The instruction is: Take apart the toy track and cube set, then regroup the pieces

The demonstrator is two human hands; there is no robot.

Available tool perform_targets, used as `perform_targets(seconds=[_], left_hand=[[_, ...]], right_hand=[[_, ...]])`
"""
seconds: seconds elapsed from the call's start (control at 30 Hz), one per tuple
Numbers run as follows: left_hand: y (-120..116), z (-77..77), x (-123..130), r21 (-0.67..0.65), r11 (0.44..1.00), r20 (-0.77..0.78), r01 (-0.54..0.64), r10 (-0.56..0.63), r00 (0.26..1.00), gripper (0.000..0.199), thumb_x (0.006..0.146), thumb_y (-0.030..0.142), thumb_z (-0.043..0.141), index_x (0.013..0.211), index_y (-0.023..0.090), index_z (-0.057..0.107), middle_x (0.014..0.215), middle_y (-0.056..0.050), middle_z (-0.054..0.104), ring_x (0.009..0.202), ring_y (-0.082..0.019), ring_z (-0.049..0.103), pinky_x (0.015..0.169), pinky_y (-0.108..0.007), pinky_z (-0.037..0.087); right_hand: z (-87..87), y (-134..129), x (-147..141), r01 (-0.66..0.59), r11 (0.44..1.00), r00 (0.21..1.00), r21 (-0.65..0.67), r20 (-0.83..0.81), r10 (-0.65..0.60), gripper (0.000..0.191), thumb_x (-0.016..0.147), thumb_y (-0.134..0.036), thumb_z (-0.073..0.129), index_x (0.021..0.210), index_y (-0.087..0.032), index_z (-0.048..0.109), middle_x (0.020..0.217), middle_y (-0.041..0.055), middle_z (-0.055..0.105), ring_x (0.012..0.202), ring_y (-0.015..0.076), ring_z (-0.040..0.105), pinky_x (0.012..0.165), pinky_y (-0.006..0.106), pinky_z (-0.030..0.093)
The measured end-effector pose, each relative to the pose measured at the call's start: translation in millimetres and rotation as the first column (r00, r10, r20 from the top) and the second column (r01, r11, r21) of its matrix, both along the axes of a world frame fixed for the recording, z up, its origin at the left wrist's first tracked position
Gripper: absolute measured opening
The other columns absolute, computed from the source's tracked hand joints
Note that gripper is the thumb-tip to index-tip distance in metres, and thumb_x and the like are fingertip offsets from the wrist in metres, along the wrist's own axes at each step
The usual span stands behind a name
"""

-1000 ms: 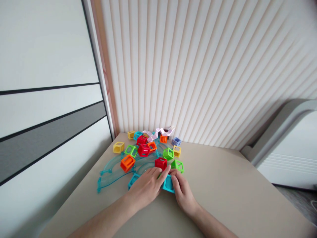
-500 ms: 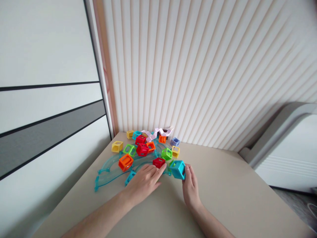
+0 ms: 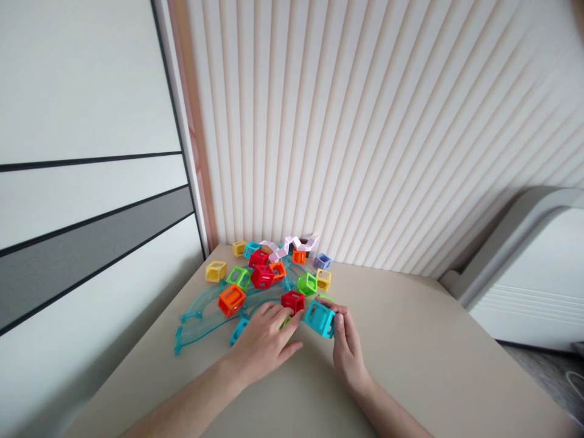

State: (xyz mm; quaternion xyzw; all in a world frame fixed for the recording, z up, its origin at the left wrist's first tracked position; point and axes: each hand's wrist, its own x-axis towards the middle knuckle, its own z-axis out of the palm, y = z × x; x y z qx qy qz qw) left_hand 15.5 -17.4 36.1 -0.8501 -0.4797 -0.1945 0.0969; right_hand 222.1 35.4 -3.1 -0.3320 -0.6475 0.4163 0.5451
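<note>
My right hand [image 3: 349, 350] grips a blue open-sided cube block [image 3: 319, 318], thumb on the near side and fingers behind. The block is tilted above the table. My left hand [image 3: 267, 337] reaches in from the left with fingers spread and thumb apart, its index fingertip close to the blue block. A red cube block [image 3: 292, 301] sits just beyond those fingertips. Bits of green show between the left fingers and behind the blue block; their shapes are mostly hidden. Partly covered by my left hand is another blue block [image 3: 239, 331].
Clear teal curved track pieces [image 3: 205, 307] lie under several coloured cube blocks, including an orange block [image 3: 231, 300] and a green block [image 3: 307, 283]. A pale zigzag piece [image 3: 289, 244] rests at the back by the ribbed wall [image 3: 328, 134]. A white cabinet [image 3: 100, 274] stands left.
The blue block has turned in my right hand and moved slightly left and down. My left index finger has bent, and the red block has shifted a little.
</note>
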Motion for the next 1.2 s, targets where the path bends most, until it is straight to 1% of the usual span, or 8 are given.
perform_targets(seconds=[0.17, 0.27, 0.37, 0.57, 0.73, 0.9, 1.07, 1.2], left_hand=[[-3, 1.9, 0, 0.086, 0.996, 0.122, 0.027, -0.037, 0.992, 0.045, 0.100, 0.039, 0.056, 0.136, 0.012, 0.054, 0.119, -0.014, 0.069, 0.105, -0.029, 0.066, 0.091, -0.045, 0.053], [-4, 1.7, 0, 0.167, 0.984, 0.171, 0.056, -0.085, 0.982, 0.056, 0.101, 0.043, 0.053, 0.145, 0.010, 0.043, 0.116, -0.016, 0.070, 0.104, -0.029, 0.067, 0.091, -0.045, 0.054], [-5, -0.4, 1, 0.223, 0.972, 0.193, 0.069, -0.113, 0.975, 0.065, 0.100, 0.045, 0.055, 0.151, 0.009, 0.036, 0.115, -0.017, 0.070, 0.104, -0.029, 0.067, 0.091, -0.044, 0.054], [-6, -2.7, 0, 0.261, 0.963, 0.270, 0.072, -0.144, 0.952, 0.045, 0.098, 0.029, 0.056, 0.139, 0.012, 0.049, 0.114, -0.016, 0.070, 0.105, -0.028, 0.067, 0.091, -0.041, 0.055], [-9, 3.2, 0, 0.284, 0.959, 0.325, 0.006, -0.103, 0.940, 0.039, 0.094, 0.033, 0.059, 0.129, 0.016, 0.056, 0.104, -0.012, 0.071, 0.096, -0.027, 0.069, 0.084, -0.041, 0.056], [-9, 2.2, 2, 0.270, 0.962, 0.313, -0.029, -0.059, 0.948, 0.038, 0.087, 0.019, 0.065, 0.125, 0.016, 0.058, 0.099, -0.011, 0.070, 0.093, -0.028, 0.069, 0.080, -0.041, 0.056], [-5, 1.6, 3, 0.253, 0.967, 0.224, -0.029, -0.030, 0.974, 0.043, 0.086, 0.007, 0.061, 0.128, 0.016, 0.056, 0.101, -0.009, 0.071, 0.092, -0.026, 0.068, 0.081, -0.041, 0.055], [-8, 10.5, -3, 0.218, 0.967, 0.133, -0.130, 0.103, 0.986, 0.045, 0.091, 0.012, 0.060, 0.135, 0.020, 0.054, 0.115, -0.011, 0.069, 0.103, -0.029, 0.067, 0.090, -0.046, 0.054]], right_hand=[[-1.6, -2, 0, -0.040, 0.999, 0.999, 0.034, 0.020, 0.040, 0.031, 0.106, -0.050, 0.040, 0.108, -0.028, 0.061, 0.126, 0.0092, 0.071, 0.118, 0.0255, 0.065, 0.101, 0.042, 0.054], [-3.0, -4, 0, -0.074, 0.996, 0.996, 0.049, 0.044, 0.072, 0.029, 0.107, -0.049, 0.038, 0.106, -0.029, 0.058, 0.130, 0.0097, 0.070, 0.120, 0.0250, 0.066, 0.101, 0.043, 0.054], [-3.8, -8, 0, -0.154, 0.987, 0.988, 0.054, 0.044, 0.151, 0.026, 0.107, -0.048, 0.038, 0.107, -0.029, 0.057, 0.134, 0.0095, 0.068, 0.124, 0.0248, 0.065, 0.104, 0.044, 0.053], [-1.0, -14, -5, -0.228, 0.973, 0.974, 0.042, 0.031, 0.226, 0.025, 0.107, -0.045, 0.040, 0.107, -0.029, 0.059, 0.133, 0.0092, 0.069, 0.126, 0.0254, 0.063, 0.107, 0.045, 0.051], [-0.5, -9, 1, -0.212, 0.974, 0.970, 0.077, 0.142, 0.200, 0.035, 0.106, -0.046, 0.039, 0.120, -0.028, 0.065, 0.128, 0.0104, 0.071, 0.121, 0.0270, 0.066, 0.104, 0.046, 0.053], [-3.5, -7, 8, -0.197, 0.964, 0.956, 0.177, 0.253, 0.149, 0.058, 0.095, -0.066, 0.052, 0.136, -0.026, 0.060, 0.122, 0.0124, 0.071, 0.109, 0.0307, 0.068, 0.093, 0.044, 0.057], [-4.0, -11, 2, -0.196, 0.976, 0.955, 0.093, 0.243, 0.169, 0.047, 0.096, -0.050, 0.060, 0.138, -0.027, 0.054, 0.112, 0.0088, 0.072, 0.106, 0.0273, 0.068, 0.090, 0.038, 0.058], [-9.2, -8, -2, -0.179, 0.983, 0.970, 0.052, 0.178, 0.167, 0.044, 0.097, -0.048, 0.060, 0.137, -0.029, 0.053, 0.121, 0.0084, 0.069, 0.106, 0.0251, 0.068, 0.092, 0.038, 0.057]])
